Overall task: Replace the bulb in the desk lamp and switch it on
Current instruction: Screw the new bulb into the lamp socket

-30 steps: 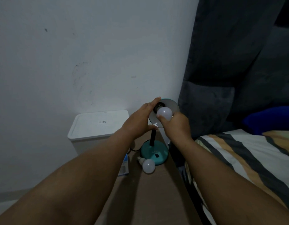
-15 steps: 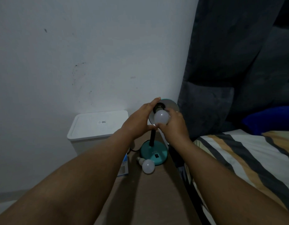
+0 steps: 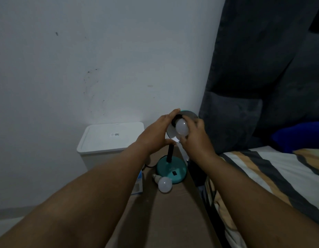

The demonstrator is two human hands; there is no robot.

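Note:
A teal desk lamp stands on a brown surface, its round base (image 3: 171, 170) near the bed edge and its shade (image 3: 190, 116) tilted toward me. My left hand (image 3: 153, 133) grips the left rim of the shade. A white bulb (image 3: 181, 126) sits at the dark socket inside the shade, and my right hand (image 3: 194, 138) holds it with thumb below and fingers over its right side. The bulb is unlit. A second white bulb (image 3: 164, 184) lies on its side on the surface in front of the base.
A white lidded bin (image 3: 110, 138) stands against the wall to the left. A blue-and-white box (image 3: 138, 185) lies beside my left forearm. A striped bed (image 3: 273, 178) and dark curtain (image 3: 262, 68) fill the right. A black cord runs left from the lamp base.
My right hand has turned around the bulb at the socket, fingers shifting from below it to over its right side. My left hand stays on the shade.

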